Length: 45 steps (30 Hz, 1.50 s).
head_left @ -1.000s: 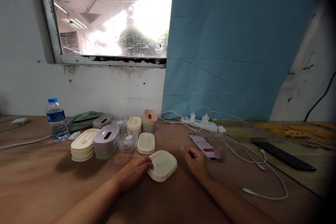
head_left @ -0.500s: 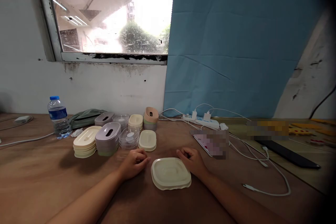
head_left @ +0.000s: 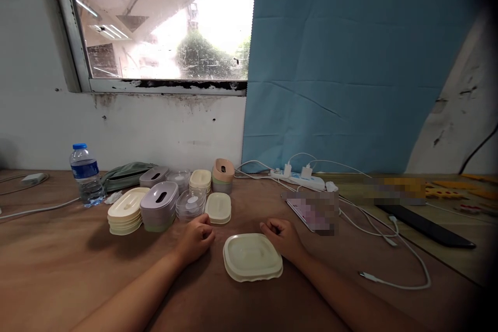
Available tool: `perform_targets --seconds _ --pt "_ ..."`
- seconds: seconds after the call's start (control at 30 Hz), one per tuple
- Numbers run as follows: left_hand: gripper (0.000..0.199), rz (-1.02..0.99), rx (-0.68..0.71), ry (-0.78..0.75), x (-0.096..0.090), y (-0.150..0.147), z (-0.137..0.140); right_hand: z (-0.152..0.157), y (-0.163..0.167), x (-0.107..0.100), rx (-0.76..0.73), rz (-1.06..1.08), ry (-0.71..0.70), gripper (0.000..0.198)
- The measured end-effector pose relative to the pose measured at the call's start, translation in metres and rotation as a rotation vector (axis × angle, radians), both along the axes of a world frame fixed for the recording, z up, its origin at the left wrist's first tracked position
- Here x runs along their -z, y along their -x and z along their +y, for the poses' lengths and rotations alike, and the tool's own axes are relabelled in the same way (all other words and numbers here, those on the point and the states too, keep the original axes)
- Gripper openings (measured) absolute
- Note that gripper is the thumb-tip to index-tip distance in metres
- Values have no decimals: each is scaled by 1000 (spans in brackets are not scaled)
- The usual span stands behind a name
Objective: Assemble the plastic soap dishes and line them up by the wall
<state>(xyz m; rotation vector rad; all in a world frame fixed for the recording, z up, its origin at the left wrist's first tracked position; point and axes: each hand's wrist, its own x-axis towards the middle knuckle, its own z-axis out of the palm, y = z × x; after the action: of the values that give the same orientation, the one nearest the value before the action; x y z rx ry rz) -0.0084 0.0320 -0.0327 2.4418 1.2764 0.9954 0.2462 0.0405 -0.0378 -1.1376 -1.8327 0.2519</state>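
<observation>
A cream plastic lid with rounded corners lies on the table in front of me, between my forearms. My left hand rests on the table to its left, fingers curled into a loose fist with nothing visible in them. On the other side, my right hand is closed in a similar way at the lid's upper right edge; I cannot tell whether it touches the lid. Just beyond my left hand are a smaller cream lid and a stack of clear lids.
Farther left stand stacked cream lids, lilac containers and a water bottle. A peach container tops another stack. Rightward lie a blurred phone-like object, a power strip, white cables and a black bar.
My left hand has drawn slightly left, away from the large lid, and its thumb has tucked in. My right hand and the lid have stayed in place.
</observation>
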Motion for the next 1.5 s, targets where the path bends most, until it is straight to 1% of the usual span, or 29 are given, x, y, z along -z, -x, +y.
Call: perform_targets --seconds 0.2,0.4,0.53,0.63,0.73,0.8,0.83,0.97,1.0,1.07,1.13,1.23,1.37,1.5 --pt "25 60 -14 -3 -2 1 -1 1 0 1 -5 -16 6 34" --pt "23 19 -26 1 0 1 0 2 -1 3 2 -44 -1 35" --pt "21 33 -22 4 -1 0 -1 1 -2 4 8 -80 -9 35" --pt "18 53 -23 2 -2 0 -2 5 0 0 -6 -138 -9 34" --pt "16 74 -11 7 -3 -1 -4 24 13 -15 -43 -222 -8 21" --pt "15 83 -5 11 -3 -1 -4 48 30 -29 -46 -271 -11 6" --pt "15 86 -6 12 -3 -2 -4 63 40 -37 -31 -289 -13 6" --pt "15 95 -14 16 -4 -3 -4 120 83 -61 85 -363 -24 36" --pt "16 100 -15 16 -4 -3 -4 130 91 -65 120 -383 -17 40" --pt "17 115 -24 10 -3 -3 -3 145 104 -68 187 -429 9 37" --pt "17 144 -36 9 -1 -3 -2 152 111 -69 231 -484 38 29" --pt "15 204 -34 35 -1 -4 -1 154 115 -72 246 -570 67 22" --pt "13 253 1 57 -2 -4 -2 155 111 -80 244 -650 96 21" --pt "14 258 5 50 -2 -5 -3 159 101 -88 246 -665 104 21"
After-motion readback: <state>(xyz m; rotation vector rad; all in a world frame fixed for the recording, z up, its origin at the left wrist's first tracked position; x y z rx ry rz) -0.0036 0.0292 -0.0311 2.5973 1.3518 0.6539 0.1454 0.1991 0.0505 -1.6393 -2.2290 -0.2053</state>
